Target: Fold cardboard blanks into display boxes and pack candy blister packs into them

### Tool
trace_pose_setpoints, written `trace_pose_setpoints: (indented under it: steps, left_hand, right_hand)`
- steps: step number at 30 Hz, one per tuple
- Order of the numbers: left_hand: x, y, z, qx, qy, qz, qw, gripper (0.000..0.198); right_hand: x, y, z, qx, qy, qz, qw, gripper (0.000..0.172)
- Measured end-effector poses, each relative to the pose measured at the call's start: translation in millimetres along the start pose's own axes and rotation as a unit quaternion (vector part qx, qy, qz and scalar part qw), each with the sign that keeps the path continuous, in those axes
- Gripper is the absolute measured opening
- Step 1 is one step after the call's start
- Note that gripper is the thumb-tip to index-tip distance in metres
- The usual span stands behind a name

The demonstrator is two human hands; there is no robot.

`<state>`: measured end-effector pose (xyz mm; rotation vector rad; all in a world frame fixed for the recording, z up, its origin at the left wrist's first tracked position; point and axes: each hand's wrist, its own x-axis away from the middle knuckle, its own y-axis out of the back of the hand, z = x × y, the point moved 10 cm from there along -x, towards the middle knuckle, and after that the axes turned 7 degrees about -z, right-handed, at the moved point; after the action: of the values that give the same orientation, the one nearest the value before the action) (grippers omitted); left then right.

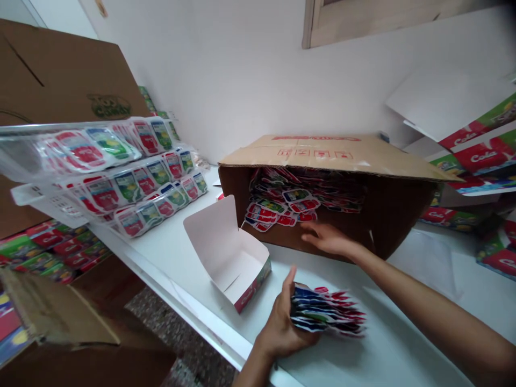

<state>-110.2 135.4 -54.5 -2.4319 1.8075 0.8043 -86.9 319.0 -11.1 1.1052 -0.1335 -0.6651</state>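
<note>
My left hand (284,325) is closed around a thick stack of candy sachets (326,312), their red and dark blue edges fanned out over the table. My right hand (328,237) reaches into the mouth of a cardboard carton (403,215) lying on its side, fingers apart and nothing visible in them. Just beyond those fingertips, a heap of loose sachets (278,207) fills the carton's inside. Left of my left hand stands a small display box (242,263), lid up, its white inside bare.
Clear bags of sachets (145,183) are piled at the table's left. Flat printed cola boxes (484,153) lean at the right. An open brown carton (60,317) stands below the table's left edge (173,301).
</note>
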Motion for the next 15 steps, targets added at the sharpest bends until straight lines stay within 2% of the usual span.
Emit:
trace_pose_setpoints:
  steps: [2,4,7,9,11,13,15]
  left_hand:
    - [-1.9,0.1,0.2,-0.007,0.023,0.013,1.000,0.078]
    - [-3.6,3.1,-1.8,-0.024,0.035,0.014,0.999,0.053]
    - [-4.7,6.1,-3.4,-0.021,0.049,0.012,0.998,0.047]
    - [-5.1,5.8,-2.8,-0.010,0.053,0.013,0.998,0.047]
    - [-6.1,4.9,-1.8,0.006,0.050,0.014,0.999,0.049]
    - [-8.2,6.2,-0.9,0.011,0.040,0.005,0.999,0.055]
    - [-10.7,10.4,-1.2,-0.017,0.019,-0.016,1.000,0.058]
  right_hand:
    - [-38.6,8.7,-17.9,0.057,-0.029,-0.081,0.995,0.043]
    - [-66.3,7.6,-30.9,0.066,-0.035,-0.098,0.992,0.048]
    - [-73.5,3.2,-43.2,0.063,-0.022,-0.095,0.993,0.043]
    - [-51.5,-1.1,-45.0,0.056,-0.009,-0.090,0.994,0.041]
    - [-12.4,-6.9,-41.2,0.007,-0.004,-0.082,0.997,0.040]
    - [33.8,-16.8,-31.0,-0.166,-0.014,-0.045,0.985,0.041]
    - [76.4,-27.7,-12.7,-0.294,-0.023,0.019,0.955,0.038]
